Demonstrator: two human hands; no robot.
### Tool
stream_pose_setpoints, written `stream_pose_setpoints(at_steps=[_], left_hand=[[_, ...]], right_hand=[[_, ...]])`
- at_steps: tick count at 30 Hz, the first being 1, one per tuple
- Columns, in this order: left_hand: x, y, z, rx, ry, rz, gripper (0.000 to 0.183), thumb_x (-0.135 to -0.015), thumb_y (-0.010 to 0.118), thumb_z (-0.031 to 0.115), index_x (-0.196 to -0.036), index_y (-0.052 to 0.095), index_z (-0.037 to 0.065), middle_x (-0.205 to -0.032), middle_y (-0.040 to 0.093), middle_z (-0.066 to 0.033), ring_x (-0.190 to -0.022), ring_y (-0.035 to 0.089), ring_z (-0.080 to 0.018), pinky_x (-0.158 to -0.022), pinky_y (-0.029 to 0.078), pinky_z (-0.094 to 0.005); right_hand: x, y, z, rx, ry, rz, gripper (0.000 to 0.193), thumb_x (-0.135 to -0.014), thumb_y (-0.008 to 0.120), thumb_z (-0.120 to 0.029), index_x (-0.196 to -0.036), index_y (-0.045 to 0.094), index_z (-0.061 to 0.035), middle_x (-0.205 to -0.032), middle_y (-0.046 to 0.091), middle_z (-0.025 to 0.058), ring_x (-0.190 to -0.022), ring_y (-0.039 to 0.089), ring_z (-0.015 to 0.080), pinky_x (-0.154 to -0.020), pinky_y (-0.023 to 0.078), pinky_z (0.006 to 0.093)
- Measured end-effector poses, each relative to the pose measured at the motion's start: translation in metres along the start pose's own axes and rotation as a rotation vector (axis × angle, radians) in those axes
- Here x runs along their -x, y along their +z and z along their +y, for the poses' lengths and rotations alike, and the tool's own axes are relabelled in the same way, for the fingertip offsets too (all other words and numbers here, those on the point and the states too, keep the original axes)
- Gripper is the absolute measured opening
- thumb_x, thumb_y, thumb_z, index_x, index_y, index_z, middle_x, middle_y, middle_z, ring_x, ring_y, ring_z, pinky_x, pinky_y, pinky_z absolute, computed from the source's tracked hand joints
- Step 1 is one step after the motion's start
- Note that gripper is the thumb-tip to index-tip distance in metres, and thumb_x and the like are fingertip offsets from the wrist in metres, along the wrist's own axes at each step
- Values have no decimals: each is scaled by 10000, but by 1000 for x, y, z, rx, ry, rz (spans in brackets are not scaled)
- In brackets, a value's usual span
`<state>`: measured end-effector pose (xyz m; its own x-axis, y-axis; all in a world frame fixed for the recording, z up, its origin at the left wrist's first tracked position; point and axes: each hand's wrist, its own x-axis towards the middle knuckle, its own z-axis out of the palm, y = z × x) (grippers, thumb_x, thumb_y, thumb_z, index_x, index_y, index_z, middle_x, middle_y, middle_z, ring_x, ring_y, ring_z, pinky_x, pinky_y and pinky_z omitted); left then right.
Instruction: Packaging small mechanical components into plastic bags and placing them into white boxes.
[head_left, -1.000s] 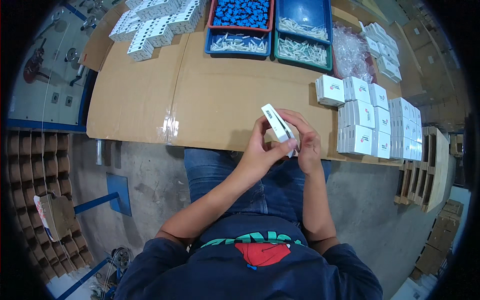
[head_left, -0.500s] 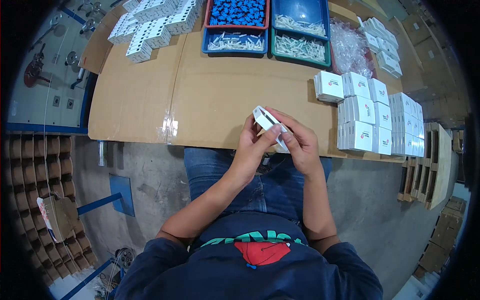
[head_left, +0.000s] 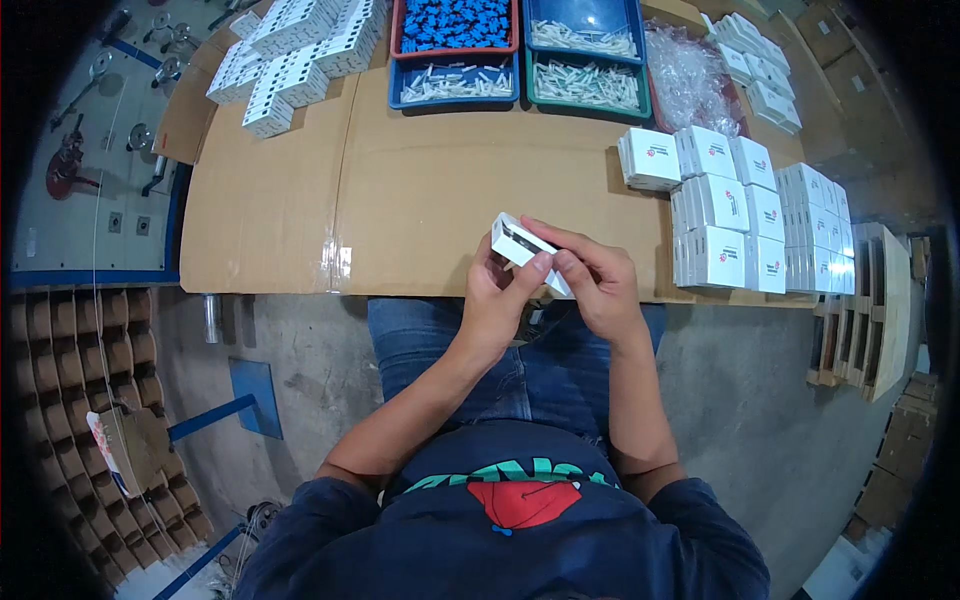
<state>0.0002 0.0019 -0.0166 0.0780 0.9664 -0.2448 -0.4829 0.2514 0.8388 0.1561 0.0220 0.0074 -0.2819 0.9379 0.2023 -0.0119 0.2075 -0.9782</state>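
Note:
Above the table's front edge, a small white box (head_left: 508, 232) is held between both hands, a dark slot showing along its upturned side. My left hand (head_left: 494, 300) grips its left side, with the thumb on the near face. My right hand (head_left: 604, 290) is closed round the right end, its thumb by the slot and its index finger along the far edge. The palms hide the underside of the box, and what lies inside cannot be made out.
Stacked white boxes (head_left: 720, 257) stand at the table's right. Farther back are a red tray of blue parts (head_left: 455, 27), blue and green trays of white pieces (head_left: 590, 88), and a heap of clear plastic bags (head_left: 690, 75). White blocks with dark holes (head_left: 300, 50) fill the far left of the cardboard-covered table (head_left: 260, 210).
The box has tilted in my hands, so its dark slot shows more widely. My right thumb has shifted slightly left along it. The whole view has turned a little.

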Motion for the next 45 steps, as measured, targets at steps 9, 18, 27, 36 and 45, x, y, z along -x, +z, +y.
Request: stream_pose_setpoints(at_steps=[9, 18, 27, 36, 45], left_hand=[[4, 2, -5, 72, 23, 18, 458, -942, 745, 194, -1302, 515, 28, -1127, 616, -54, -1021, 617, -125, -858, 545, -287], [4, 1, 6, 128, 62, 38, 457, -999, 677, 314, -1313, 509, 29, -1141, 637, -82, -939, 657, -145, -805, 573, -286], [8, 7, 34, 278, -337, -155, 699, -1041, 380, 636, -1445, 435, 68, -1312, 593, -163, -1182, 624, -259, -984, 529, -412], [14, 27, 23, 305, -231, -133, 630, -1070, 351, 577, -1443, 424, 74, -1302, 563, -101, -1227, 560, -215, -1064, 450, -390], [18, 31, 18, 286, -161, -125, 604, -1086, 315, 542, -1451, 404, 68, -1334, 532, -96, -1246, 536, -202, -1083, 430, -389]], right_hand=[[2, -1, -6, 21, 61, -10, 328, -1040, 569, -117, -1337, 648, -3, -1213, 729, 150, -1051, 687, 167, -926, 535, 301], [0, -2, -10, -263, 98, -81, 474, -1006, 642, -242, -1412, 579, -5, -1448, 585, 168, -1305, 569, 221, -1050, 481, 363], [-5, -2, -2, 88, 18, -136, 747, -855, 782, -423, -1454, 545, -46, -1539, 474, 193, -1443, 432, 324, -1181, 324, 433], [-3, 7, 20, 197, -247, 33, 597, -962, 660, -424, -1372, 604, 7, -1385, 548, 225, -1233, 585, 337, -1023, 470, 401], [-2, 15, 23, 164, -347, 124, 681, -997, 556, -550, -1344, 620, 33, -1363, 549, 261, -1212, 588, 362, -1003, 480, 410]])
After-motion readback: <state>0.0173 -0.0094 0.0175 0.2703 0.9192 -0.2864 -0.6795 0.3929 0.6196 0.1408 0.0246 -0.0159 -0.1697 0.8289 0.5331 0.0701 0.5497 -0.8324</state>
